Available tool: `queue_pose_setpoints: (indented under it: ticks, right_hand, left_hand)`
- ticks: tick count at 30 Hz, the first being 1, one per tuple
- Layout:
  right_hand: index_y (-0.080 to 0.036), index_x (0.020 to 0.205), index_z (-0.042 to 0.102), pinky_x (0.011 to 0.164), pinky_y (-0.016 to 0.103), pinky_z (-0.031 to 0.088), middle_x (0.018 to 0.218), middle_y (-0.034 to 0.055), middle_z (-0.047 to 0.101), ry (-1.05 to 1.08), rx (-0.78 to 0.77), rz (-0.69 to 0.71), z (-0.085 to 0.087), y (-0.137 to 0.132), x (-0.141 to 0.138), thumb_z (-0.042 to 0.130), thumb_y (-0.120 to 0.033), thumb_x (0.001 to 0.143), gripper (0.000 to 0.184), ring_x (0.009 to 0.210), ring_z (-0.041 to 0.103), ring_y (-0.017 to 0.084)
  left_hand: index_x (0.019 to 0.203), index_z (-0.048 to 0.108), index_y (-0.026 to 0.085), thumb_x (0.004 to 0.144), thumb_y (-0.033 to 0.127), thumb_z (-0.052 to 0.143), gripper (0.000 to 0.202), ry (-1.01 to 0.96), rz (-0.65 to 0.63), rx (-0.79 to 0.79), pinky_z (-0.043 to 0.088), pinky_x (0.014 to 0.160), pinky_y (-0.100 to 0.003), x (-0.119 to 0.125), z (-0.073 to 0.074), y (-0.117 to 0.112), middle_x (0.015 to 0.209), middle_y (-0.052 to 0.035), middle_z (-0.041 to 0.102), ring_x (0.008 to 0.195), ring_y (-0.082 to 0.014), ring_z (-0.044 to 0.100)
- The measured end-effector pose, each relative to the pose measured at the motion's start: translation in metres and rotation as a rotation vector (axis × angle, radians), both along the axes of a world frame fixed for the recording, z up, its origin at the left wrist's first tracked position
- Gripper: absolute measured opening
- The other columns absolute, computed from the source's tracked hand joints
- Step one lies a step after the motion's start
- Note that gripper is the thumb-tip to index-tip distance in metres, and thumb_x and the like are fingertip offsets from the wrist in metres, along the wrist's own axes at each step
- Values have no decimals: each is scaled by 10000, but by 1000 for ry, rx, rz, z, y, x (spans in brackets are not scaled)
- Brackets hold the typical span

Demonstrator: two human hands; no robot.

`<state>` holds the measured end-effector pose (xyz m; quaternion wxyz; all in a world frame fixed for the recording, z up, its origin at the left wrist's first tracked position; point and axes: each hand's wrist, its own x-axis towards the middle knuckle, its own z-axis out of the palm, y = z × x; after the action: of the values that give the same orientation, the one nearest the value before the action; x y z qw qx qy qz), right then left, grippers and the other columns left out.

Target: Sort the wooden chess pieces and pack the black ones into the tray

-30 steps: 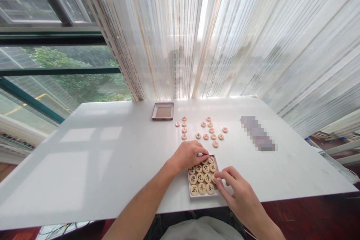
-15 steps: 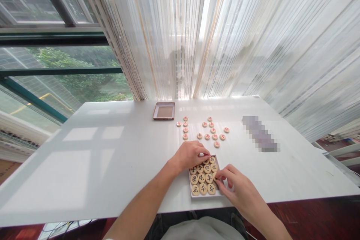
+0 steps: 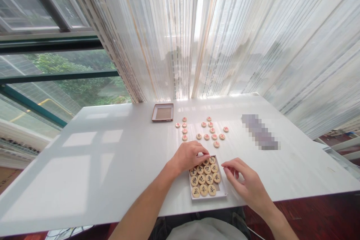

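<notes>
A shallow box (image 3: 209, 198) lies near the front edge of the table, filled with rows of round xiangqi pieces (image 3: 209, 179) bearing black characters. A gap shows at its near right corner. My left hand (image 3: 188, 156) is curled over the far left part of the box, its fingertips gripping the far rim and hiding some pieces. Just right of the box hovers my right hand (image 3: 244, 180), thumb and fingers apart, with nothing between them. Beyond the box, several loose xiangqi pieces (image 3: 214, 137) lie face up on the table, most with red characters.
An upturned box lid (image 3: 163, 113) sits farther back on the white table (image 3: 135, 168). At the right is a pixelated, greyish long object (image 3: 261, 132). Pale striped curtains (image 3: 180, 45) hang behind the table, with a window at the left.
My right hand has let go of a black-lettered piece at the box's right side and drawn back to the right. The left hand stays at the far rim.
</notes>
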<state>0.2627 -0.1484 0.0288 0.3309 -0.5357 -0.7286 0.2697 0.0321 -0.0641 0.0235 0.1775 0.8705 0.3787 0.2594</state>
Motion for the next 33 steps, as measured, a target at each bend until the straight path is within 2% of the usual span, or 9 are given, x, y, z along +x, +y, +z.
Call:
queue_pose_setpoints:
  ticks: [6,11,15,18,26,30,33]
  right_hand:
    - [-235,996,648,730,341,539,936,57,692,114,-25,-98,-20,7,8,513,-386,978,203,821,653,223]
    - [-231,1005,661,715,330,550,919,50,719,123,-75,-123,-20,8,9,519,-411,975,232,805,677,224]
    - [-225,999,667,717,321,552,925,57,729,149,-77,-119,-20,8,9,520,-419,969,245,811,684,226]
    - [-224,1001,670,714,315,549,921,59,735,172,-73,-122,-22,9,10,516,-418,969,251,797,682,222]
    - [-240,1009,677,669,285,557,859,21,733,177,-59,-131,-25,11,11,534,-405,957,225,737,687,196]
    - [-238,994,690,653,275,561,858,18,743,182,-50,-142,-24,11,10,551,-397,946,217,719,694,192]
    - [-232,981,693,669,284,563,869,29,747,189,-49,-153,-24,11,9,548,-394,948,220,736,696,200]
  left_hand:
    - [925,735,237,938,293,609,138,-47,96,4,493,685,-251,-5,8,2,839,-3,743,758,-148,657]
    - [962,711,233,951,271,583,134,-97,210,51,509,716,-285,-7,10,7,848,-10,738,719,-152,625]
    - [1007,688,223,933,268,600,123,-132,303,71,509,814,-338,-11,12,15,964,-34,736,842,-188,632]
    - [1056,686,225,876,283,673,190,-100,347,67,492,859,-377,-12,13,21,997,-43,727,939,-227,635]
    - [1028,697,235,803,242,725,226,57,370,73,470,859,-384,5,13,33,906,-33,720,917,-238,634]
    - [974,701,212,830,198,677,147,81,374,91,466,866,-405,9,14,38,834,-50,705,926,-259,630]
    - [992,687,212,846,192,655,151,69,362,86,473,880,-408,6,18,36,889,-59,708,935,-253,634]
